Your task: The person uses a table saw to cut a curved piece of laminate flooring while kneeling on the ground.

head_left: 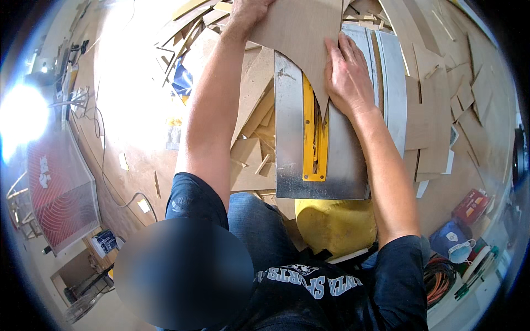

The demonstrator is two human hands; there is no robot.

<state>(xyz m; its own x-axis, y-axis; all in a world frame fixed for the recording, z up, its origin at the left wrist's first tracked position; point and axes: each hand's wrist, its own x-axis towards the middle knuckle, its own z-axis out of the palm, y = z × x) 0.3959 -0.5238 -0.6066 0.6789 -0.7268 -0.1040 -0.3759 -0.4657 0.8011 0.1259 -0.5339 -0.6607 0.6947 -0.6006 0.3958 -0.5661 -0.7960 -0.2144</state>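
A thin wooden board (301, 33) with a curved edge tapering to a point lies over the grey metal table saw top (290, 143). Its tip covers part of the yellow slotted insert (308, 138); no blade can be made out. At the upper edge, my left hand (251, 11) grips the board's left side, its fingers partly cut off by the picture's rim. Against the board's right edge lies my right hand (348, 71), fingers stretched forward and thumb alongside the wood. A yellow rounded part (334, 223) sits below the saw's near edge.
Wood offcuts (256, 113) pile up left of the saw, and larger panels (430, 121) lie to its right. A cable (110, 193) runs over the floor at left. A coiled orange cord (440, 281), a blue cap (450, 237) and a red box (471, 206) are at lower right.
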